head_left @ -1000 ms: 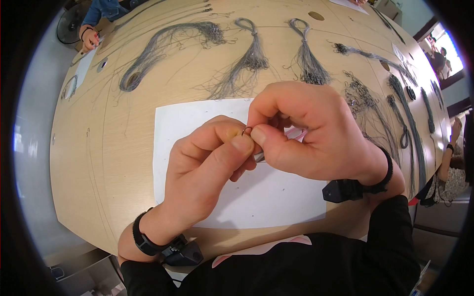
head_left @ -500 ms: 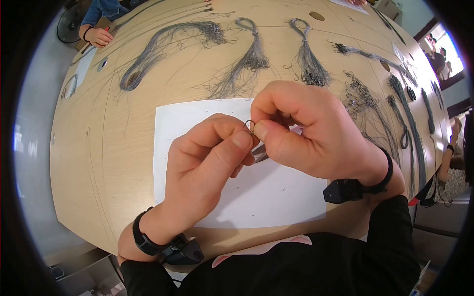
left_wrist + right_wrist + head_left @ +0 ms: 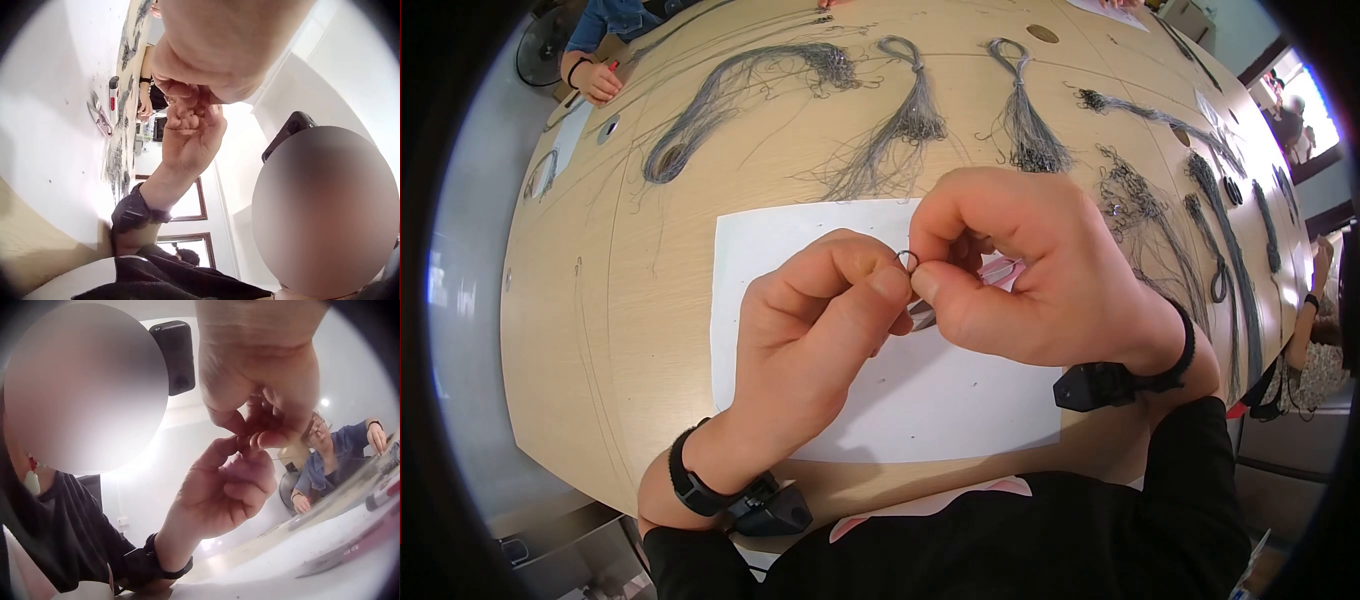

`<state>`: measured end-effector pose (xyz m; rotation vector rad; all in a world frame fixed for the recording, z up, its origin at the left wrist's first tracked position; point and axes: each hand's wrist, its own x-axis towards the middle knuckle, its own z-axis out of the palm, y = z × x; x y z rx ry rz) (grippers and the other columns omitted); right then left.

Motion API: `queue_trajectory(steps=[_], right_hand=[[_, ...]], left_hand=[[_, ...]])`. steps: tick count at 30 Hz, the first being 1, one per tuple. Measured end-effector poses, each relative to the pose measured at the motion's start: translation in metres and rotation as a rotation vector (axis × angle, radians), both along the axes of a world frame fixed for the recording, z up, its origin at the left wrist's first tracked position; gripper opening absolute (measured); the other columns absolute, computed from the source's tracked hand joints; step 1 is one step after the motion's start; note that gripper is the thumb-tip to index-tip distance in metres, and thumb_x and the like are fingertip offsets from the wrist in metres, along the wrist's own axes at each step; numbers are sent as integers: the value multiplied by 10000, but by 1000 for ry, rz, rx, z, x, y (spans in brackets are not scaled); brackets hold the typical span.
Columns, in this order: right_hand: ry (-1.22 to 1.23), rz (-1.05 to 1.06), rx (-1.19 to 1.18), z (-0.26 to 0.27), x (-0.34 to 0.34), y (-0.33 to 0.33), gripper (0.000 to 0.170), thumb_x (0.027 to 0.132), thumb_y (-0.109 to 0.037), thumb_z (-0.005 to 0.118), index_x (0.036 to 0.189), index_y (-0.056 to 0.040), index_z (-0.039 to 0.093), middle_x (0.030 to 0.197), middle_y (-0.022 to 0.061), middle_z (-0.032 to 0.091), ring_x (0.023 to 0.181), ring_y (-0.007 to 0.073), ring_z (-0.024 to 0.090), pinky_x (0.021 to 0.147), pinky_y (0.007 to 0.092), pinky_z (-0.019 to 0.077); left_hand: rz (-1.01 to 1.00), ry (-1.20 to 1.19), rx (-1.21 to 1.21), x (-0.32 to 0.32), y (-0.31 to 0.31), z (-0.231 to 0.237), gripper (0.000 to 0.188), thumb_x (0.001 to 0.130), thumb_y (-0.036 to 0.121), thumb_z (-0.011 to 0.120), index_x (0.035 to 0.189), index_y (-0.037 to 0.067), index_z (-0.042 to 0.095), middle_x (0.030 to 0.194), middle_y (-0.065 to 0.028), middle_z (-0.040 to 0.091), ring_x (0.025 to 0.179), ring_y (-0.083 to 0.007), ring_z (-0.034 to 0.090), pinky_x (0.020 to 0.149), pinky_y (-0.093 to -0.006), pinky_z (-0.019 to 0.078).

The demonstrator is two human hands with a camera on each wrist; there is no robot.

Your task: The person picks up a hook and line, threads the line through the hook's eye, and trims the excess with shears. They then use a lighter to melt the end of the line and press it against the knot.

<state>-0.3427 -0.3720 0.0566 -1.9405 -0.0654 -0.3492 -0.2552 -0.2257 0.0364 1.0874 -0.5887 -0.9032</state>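
Note:
In the head view my left hand point(image 3: 825, 315) pinches a small dark fish hook point(image 3: 908, 257) between thumb and forefinger, its curved bend standing above the fingertips. My right hand point(image 3: 1025, 270) meets it from the other side, thumb and forefinger pinching at the same hook. Both hands hover over a white sheet of paper point(image 3: 800, 225), fingertips nearly together. Below them lie small scissors point(image 3: 924, 315) with pink handles, partly covered by the right hand. The left wrist view shows these scissors point(image 3: 100, 115) on the paper, while fingers hide the hook in both wrist views.
Bundles of fine grey line with hooks, such as a looped bundle point(image 3: 915, 110) and a long curved bundle point(image 3: 710, 110), lie across the wooden table point(image 3: 560, 330). More bundles point(image 3: 1225, 250) lie at right. A red-and-white cutter or pen point(image 3: 114, 94) rests beside the scissors. Another person's hand point(image 3: 603, 85) is far left.
My fingertips have drawn slightly apart and the hook's bend shows higher between them. My right hand has shifted a little to the right. The other person's hand at far left has moved.

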Motion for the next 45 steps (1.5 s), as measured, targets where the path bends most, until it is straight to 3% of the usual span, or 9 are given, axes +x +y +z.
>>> queue_trajectory(steps=[2,9,17,21,23,29,33,38,45], right_hand=[[-77,-23,-186,0,1,0,66,646,12,522,710,-3,510,587,26,493,508,71,460,467,202,382],[-106,-47,-352,0,1,2,90,595,18,511,676,-15,490,577,35,468,479,101,446,454,209,372],[1,-23,67,-1,1,2,86,662,51,481,741,26,503,652,30,514,586,52,475,520,187,402],[-29,-22,56,-4,2,2,83,654,44,488,731,18,506,635,27,508,570,54,476,512,187,400],[-123,-33,-133,-4,3,0,82,634,33,498,710,3,507,606,23,496,531,55,464,476,192,387],[-120,-45,-243,-3,3,-1,82,604,16,503,678,-18,499,571,20,474,475,69,430,424,204,354],[-96,-38,-243,-1,1,0,75,626,26,503,694,-7,505,586,19,486,502,61,445,448,198,367],[31,-3,126,-1,0,2,58,691,33,501,747,23,509,629,18,513,576,46,475,512,184,393],[63,10,15,1,1,-1,69,693,27,497,762,21,502,650,19,515,593,49,487,527,184,406]], left_hand=[[-2,-4,-15,-1,-1,0,67,806,50,499,785,5,544,780,-20,512,648,-70,468,578,-193,375],[9,-251,-36,3,-1,-10,34,774,-10,510,773,-16,543,802,-44,505,710,-88,465,618,-213,367],[39,-92,-78,-1,-1,-3,53,803,28,503,799,-5,544,812,-34,504,698,-75,475,607,-198,377],[30,-104,-84,0,-1,-5,49,807,24,499,809,-4,539,818,-33,504,707,-73,476,615,-198,380],[29,-159,-80,2,-1,-7,44,804,17,501,807,-5,539,818,-33,504,714,-74,474,620,-198,378],[22,-294,-65,0,-2,-6,32,795,-4,503,801,-8,534,815,-34,500,719,-75,461,630,-201,369],[36,-342,-55,3,-1,-7,35,798,1,497,801,-10,530,806,-36,498,704,-75,458,625,-201,369],[29,-267,-68,2,-1,-5,49,807,13,488,793,-11,528,797,-38,498,701,-76,461,626,-203,373],[25,-241,-76,1,-2,-5,70,814,31,483,795,-14,532,801,-41,495,683,-82,468,612,-205,380]])
